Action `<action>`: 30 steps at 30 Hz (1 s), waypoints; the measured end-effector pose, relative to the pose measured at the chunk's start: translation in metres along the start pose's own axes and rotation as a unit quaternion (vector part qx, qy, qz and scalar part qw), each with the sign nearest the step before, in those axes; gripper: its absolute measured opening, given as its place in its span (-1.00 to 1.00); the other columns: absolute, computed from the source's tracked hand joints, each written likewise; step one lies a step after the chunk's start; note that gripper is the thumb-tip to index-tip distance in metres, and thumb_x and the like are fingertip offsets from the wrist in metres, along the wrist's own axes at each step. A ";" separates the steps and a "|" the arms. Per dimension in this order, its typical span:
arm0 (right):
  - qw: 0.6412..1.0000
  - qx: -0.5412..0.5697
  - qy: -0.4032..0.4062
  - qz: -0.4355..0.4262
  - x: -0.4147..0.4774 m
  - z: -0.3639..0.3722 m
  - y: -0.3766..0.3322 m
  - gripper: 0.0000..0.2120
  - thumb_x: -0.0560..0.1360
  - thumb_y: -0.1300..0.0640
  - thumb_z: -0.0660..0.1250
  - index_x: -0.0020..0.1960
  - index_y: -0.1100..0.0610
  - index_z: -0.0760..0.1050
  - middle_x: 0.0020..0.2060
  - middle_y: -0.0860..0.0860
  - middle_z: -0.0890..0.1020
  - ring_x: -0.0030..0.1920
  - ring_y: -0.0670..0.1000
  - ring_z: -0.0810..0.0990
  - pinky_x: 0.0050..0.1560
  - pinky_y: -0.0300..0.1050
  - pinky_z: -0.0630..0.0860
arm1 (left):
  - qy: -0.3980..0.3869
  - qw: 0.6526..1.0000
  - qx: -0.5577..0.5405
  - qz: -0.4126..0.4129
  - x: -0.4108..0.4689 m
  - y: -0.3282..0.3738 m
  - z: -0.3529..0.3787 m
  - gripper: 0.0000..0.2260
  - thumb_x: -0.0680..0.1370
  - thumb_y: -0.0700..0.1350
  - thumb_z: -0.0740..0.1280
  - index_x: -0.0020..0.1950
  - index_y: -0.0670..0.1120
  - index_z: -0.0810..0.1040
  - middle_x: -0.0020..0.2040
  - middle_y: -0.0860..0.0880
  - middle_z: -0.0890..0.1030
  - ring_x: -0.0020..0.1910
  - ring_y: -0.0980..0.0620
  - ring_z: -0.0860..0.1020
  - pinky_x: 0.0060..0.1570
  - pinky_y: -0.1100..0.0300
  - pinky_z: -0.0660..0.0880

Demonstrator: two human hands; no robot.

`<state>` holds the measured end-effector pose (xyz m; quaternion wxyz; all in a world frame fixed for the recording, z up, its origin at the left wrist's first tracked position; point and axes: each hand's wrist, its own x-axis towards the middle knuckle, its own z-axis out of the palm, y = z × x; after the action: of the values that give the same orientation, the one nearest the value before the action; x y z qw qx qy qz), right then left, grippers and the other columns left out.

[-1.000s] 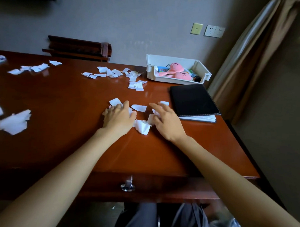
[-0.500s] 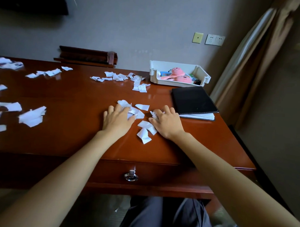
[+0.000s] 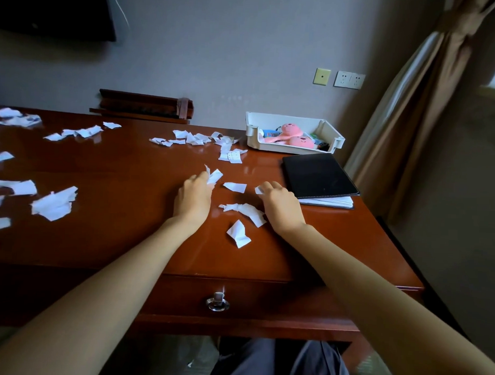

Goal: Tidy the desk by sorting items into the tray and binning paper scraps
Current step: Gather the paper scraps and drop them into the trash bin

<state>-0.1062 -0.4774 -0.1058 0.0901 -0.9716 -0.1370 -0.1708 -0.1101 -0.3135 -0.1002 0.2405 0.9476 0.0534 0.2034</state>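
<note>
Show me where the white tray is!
In the head view, the white tray sits at the far right of the desk, just behind the black folder.

Left grip (image 3: 194,198): forearm stretched forward, fingers curled, fingertips pinched a paper scrap (image 3: 214,176). Right grip (image 3: 280,206): forearm stretched forward, palm down, fingers bent; any hold was unclear.

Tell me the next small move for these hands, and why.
Probably the right hand should sweep the loose scraps toward the left hand, which pinches one scrap: several pieces lie between the hands, unbinned on the desk.
</note>
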 end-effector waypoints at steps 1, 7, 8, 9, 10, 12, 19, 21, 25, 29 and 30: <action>1.000 0.023 0.011 0.014 0.001 -0.001 0.001 -0.68 0.56 0.34 0.18 0.30 0.24 0.39 0.15 0.18 0.54 0.06 0.20 0.58 -0.01 -0.08 0.51 | 0.010 1.000 -0.018 -0.002 0.002 0.000 -0.002 -0.73 0.62 -0.15 0.16 0.27 -0.24 0.43 0.21 -0.22 0.53 0.17 -0.22 0.51 -0.02 0.04 0.45; 0.965 0.203 0.075 0.149 0.016 -0.020 0.009 -0.83 0.56 0.22 0.24 0.07 0.30 0.51 0.00 0.20 0.62 -0.06 0.09 0.58 -0.15 -0.23 0.35 | 0.034 0.993 -0.114 0.007 0.018 0.016 -0.019 -0.74 0.61 -0.16 0.18 0.23 -0.26 0.46 0.12 -0.23 0.57 0.06 -0.14 0.55 -0.15 0.16 0.44; 0.958 0.224 0.086 0.158 0.018 -0.026 0.010 -0.83 0.56 0.22 0.25 0.07 0.29 0.52 0.00 0.20 0.63 -0.10 0.05 0.56 -0.14 -0.24 0.35 | 0.036 0.991 -0.132 0.010 0.020 0.021 -0.023 -0.75 0.61 -0.16 0.18 0.22 -0.26 0.46 0.07 -0.21 0.57 -0.01 -0.08 0.55 -0.20 0.22 0.44; 0.950 0.245 0.099 0.164 0.018 -0.033 0.010 -0.82 0.55 0.22 0.26 0.08 0.29 0.52 0.00 0.20 0.63 -0.14 0.01 0.53 -0.14 -0.24 0.35 | 0.035 0.988 -0.150 0.015 0.020 0.026 -0.026 -0.76 0.61 -0.16 0.19 0.19 -0.27 0.47 0.00 -0.19 0.55 -0.09 -0.02 0.51 -0.28 0.30 0.42; 0.943 0.262 0.112 0.172 0.017 -0.039 0.012 -0.81 0.55 0.22 0.27 0.09 0.30 0.53 -0.01 0.21 0.64 -0.16 -0.01 0.49 -0.15 -0.24 0.35 | 0.037 0.985 -0.165 0.023 0.020 0.033 -0.029 -0.79 0.61 -0.17 0.19 0.12 -0.27 0.49 -0.08 -0.16 0.51 -0.16 0.01 0.47 -0.37 0.36 0.36; 0.935 0.273 0.138 0.181 0.011 -0.053 0.018 -0.79 0.55 0.20 0.27 0.06 0.34 0.52 -0.05 0.23 0.64 -0.19 0.00 0.45 -0.23 -0.28 0.33 | 0.037 0.982 -0.183 0.041 0.014 0.050 -0.034 -0.84 0.60 -0.19 0.19 -0.14 -0.22 0.43 -0.19 -0.10 0.43 -0.24 0.01 0.40 -0.49 0.39 0.26; 0.925 0.244 0.218 0.194 -0.050 -0.085 0.063 -0.67 0.52 0.25 0.29 -0.39 0.17 0.28 -0.41 0.07 0.40 -0.37 0.04 0.27 -0.36 -0.19 0.09 | -0.016 0.956 -0.273 0.103 -0.030 0.133 -0.021 -0.83 0.54 -0.21 0.21 -0.25 -0.20 0.38 -0.28 -0.15 0.43 -0.25 -0.18 0.42 -0.31 0.17 0.28; 0.915 0.239 0.256 0.201 -0.073 -0.090 0.083 -0.67 0.52 0.26 0.29 -0.39 0.12 0.30 -0.44 -0.05 0.38 -0.42 -0.03 0.28 -0.38 -0.25 0.19 | -0.044 0.949 -0.285 0.128 -0.048 0.159 -0.008 -0.84 0.51 -0.23 0.21 -0.27 -0.19 0.35 -0.30 -0.27 0.45 -0.25 -0.24 0.41 -0.29 0.16 0.24; 0.893 0.227 0.293 0.256 -0.127 -0.097 0.136 -0.59 0.53 0.26 0.25 -0.44 0.11 0.23 -0.49 -0.04 0.36 -0.45 -0.13 0.29 -0.33 -0.22 0.22 | -0.092 0.931 -0.311 0.168 -0.091 0.217 0.024 -0.84 0.50 -0.22 0.23 -0.25 -0.26 0.42 -0.22 -0.31 0.60 -0.18 -0.26 0.53 -0.21 0.08 0.40; 0.870 0.209 0.306 0.326 -0.189 -0.101 0.198 -0.69 0.54 0.25 0.24 -0.35 0.29 0.32 -0.42 0.11 0.42 -0.34 0.06 0.35 -0.31 -0.19 0.30 | -0.175 0.899 -0.345 0.205 -0.141 0.274 0.066 -0.78 0.50 -0.19 0.22 -0.35 -0.17 0.34 -0.34 -0.26 0.58 -0.23 -0.27 0.55 -0.22 0.02 0.47; 0.867 0.197 0.305 0.342 -0.206 -0.100 0.213 -0.68 0.54 0.26 0.23 -0.38 0.24 0.29 -0.43 0.08 0.41 -0.33 0.05 0.36 -0.28 -0.14 0.32 | -0.202 0.890 -0.351 0.210 -0.154 0.287 0.077 -0.74 0.50 -0.19 0.21 -0.38 -0.16 0.30 -0.38 -0.25 0.56 -0.30 -0.18 0.56 -0.26 0.06 0.49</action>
<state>-0.2595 -0.7498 -0.1138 0.3701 -0.8189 0.2076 -0.3865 -0.2180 -0.6294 -0.0800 0.5149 0.8110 -0.2714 0.0593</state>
